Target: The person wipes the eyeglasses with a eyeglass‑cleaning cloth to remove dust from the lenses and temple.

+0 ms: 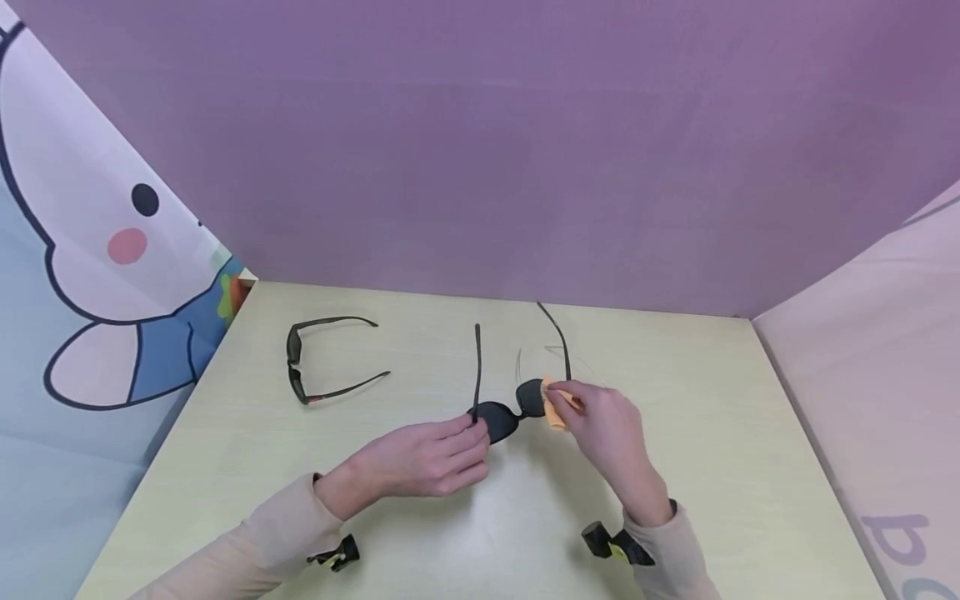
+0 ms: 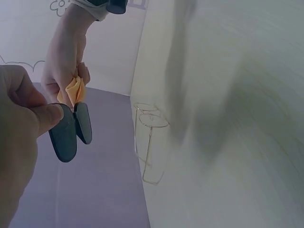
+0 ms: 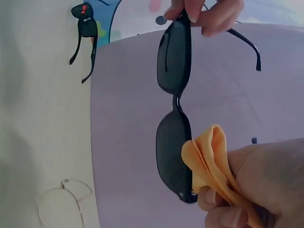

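Observation:
A pair of black sunglasses (image 1: 498, 422) is held up above the table, temples unfolded and pointing away. My left hand (image 1: 431, 457) pinches the frame at its left hinge, thumb against the lens edge in the left wrist view. On the other side my right hand (image 1: 607, 425) pinches an orange cloth (image 3: 206, 156) folded around the outer edge of the right lens (image 3: 172, 152). In the right wrist view the cloth covers part of that lens, and the left fingers (image 3: 221, 16) grip the far end.
Another pair of dark sunglasses (image 1: 295, 354) lies unfolded on the table (image 1: 712, 433) at the left. Thin wire-framed glasses (image 2: 151, 124) lie on the table behind the held pair. A purple backdrop (image 1: 480, 167) rises at the table's back edge, with printed cloth panels at both sides.

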Available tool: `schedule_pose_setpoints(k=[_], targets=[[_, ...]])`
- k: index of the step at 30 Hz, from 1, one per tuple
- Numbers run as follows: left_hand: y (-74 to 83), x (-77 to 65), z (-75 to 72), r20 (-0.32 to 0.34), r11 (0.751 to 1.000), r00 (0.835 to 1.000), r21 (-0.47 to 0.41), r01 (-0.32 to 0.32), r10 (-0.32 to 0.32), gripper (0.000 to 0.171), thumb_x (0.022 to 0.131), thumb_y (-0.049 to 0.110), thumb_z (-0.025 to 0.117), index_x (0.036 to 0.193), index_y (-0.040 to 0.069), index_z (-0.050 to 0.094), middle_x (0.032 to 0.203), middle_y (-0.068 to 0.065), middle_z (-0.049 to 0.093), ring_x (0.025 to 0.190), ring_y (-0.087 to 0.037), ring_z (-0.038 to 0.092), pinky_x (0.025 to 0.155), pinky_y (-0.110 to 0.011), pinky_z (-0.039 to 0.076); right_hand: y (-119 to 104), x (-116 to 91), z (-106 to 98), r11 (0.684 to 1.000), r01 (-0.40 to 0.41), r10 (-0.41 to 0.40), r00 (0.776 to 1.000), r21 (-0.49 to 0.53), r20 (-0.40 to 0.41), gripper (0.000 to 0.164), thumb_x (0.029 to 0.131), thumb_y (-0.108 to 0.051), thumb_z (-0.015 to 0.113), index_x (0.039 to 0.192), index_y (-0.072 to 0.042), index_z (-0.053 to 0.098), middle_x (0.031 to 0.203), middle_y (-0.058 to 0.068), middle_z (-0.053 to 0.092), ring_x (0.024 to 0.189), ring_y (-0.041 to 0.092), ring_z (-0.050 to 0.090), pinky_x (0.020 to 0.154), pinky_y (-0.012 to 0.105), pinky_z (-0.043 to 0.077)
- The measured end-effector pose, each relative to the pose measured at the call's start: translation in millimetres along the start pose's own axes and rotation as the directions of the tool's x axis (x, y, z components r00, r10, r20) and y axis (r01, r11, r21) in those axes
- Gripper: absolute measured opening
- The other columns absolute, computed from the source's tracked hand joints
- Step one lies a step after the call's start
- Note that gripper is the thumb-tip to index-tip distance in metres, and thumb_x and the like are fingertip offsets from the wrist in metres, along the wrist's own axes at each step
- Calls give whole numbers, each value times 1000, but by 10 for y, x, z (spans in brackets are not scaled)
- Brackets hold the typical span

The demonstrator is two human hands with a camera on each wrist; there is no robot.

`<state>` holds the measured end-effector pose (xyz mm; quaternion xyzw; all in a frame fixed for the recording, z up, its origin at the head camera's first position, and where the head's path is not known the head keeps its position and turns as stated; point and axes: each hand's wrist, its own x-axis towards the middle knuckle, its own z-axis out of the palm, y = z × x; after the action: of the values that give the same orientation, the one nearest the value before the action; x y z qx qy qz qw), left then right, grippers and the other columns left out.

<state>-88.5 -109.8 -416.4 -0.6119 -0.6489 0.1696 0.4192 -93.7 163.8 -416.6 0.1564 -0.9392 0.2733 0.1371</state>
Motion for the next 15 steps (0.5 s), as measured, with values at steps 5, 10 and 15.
schedule_pose_setpoints(k=[5,10,15], targets=[[19,21,24,-3,1000,1000,-9,-7,7,28,104,0,38,100,13,62,110,-4,73,107,-19,68,98,-31,57,-32,-34,-11,990,32,-43,996,138,83,13,93,-18,78,104,-11,82,57,-11,55,45,-4,30,43,20,31],[33,31,36,5,1000,1000,-13,-2,2,24,104,3,39,100,12,62,109,-3,72,107,-18,68,97,-30,57,3,-26,-13,1000,17,-17,1000,-6,-1,12,90,-17,81,101,-11,82,50,-12,45,43,-3,26,41,21,26],[33,30,47,-6,1000,1000,-25,7,-7,24,104,3,40,99,13,62,108,-2,72,106,-17,68,97,-29,57,14,-24,13,998,47,-47,999,38,14,11,91,-15,79,101,-9,81,52,-9,50,44,-5,26,39,19,27]])
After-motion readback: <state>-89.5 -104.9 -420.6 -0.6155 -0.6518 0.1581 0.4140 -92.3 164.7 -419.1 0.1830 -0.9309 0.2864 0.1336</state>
